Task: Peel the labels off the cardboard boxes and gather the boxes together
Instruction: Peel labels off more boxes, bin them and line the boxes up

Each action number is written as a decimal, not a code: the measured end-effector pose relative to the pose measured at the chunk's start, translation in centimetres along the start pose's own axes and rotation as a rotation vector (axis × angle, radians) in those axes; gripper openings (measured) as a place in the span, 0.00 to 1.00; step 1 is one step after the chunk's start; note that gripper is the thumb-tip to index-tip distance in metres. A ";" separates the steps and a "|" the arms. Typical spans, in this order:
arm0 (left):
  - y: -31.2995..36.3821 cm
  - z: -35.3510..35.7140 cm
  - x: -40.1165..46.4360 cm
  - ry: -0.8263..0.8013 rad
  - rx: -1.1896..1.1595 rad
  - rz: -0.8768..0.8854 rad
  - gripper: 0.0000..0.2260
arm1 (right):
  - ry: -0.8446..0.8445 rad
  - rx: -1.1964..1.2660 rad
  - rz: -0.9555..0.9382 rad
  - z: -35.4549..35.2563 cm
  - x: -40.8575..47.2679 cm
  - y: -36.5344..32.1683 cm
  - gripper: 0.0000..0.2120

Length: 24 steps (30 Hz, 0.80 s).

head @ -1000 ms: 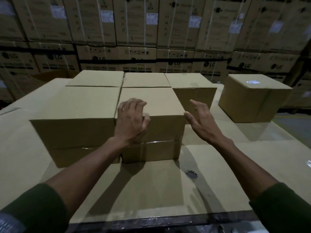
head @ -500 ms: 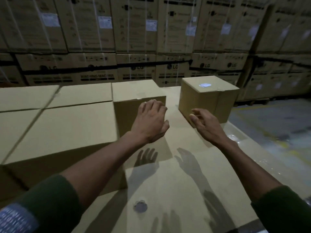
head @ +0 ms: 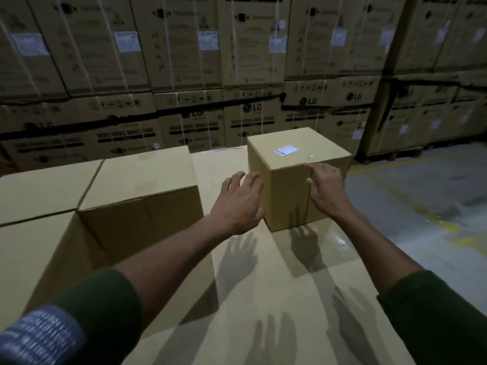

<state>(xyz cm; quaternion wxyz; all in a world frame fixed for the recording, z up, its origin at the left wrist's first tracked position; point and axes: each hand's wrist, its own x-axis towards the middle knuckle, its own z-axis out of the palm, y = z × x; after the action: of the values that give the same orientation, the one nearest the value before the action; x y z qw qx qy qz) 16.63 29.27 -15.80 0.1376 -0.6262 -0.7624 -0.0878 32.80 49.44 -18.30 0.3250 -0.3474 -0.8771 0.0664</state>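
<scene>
A lone cardboard box (head: 286,192) stands apart at the right on a flat cardboard-covered surface (head: 263,299). A small white label (head: 286,150) is stuck on its top. My left hand (head: 238,204) reaches toward the box's left side with fingers spread, holding nothing. My right hand (head: 326,189) lies against the box's front right face near the top edge, fingers straight. At the left, several plain boxes (head: 139,191) stand pushed together in a group, with no labels visible on their tops.
A wall of stacked washing-machine cartons (head: 237,75) with white stickers fills the background. Grey warehouse floor (head: 421,206) with yellow lines lies to the right, below the surface's edge. A gap separates the lone box from the group.
The view has swung right, away from the grouped boxes. Both hands have moved forward to the lone labelled box; my right hand now touches it.
</scene>
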 end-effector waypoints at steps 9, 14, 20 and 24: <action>1.6 6.2 11.9 -0.033 -0.093 -0.120 0.41 | 0.012 -0.012 0.029 1.0 3.2 3.3 0.24; -1.1 8.9 13.2 -0.007 -0.192 -0.048 0.26 | -0.093 -0.138 0.068 1.3 4.8 5.8 0.34; -1.5 9.4 13.1 0.040 -0.382 -0.035 0.23 | -0.146 -0.154 0.122 1.8 7.1 8.8 0.35; -0.4 8.7 12.9 0.049 -0.493 -0.114 0.24 | -0.104 0.006 0.150 1.4 7.2 9.0 0.36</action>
<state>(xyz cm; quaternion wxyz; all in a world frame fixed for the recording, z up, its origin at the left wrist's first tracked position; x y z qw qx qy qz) 13.09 43.83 -19.92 -0.0061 -0.5945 -0.7485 -0.2938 33.12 61.06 -18.75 0.2741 -0.4074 -0.8641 0.1112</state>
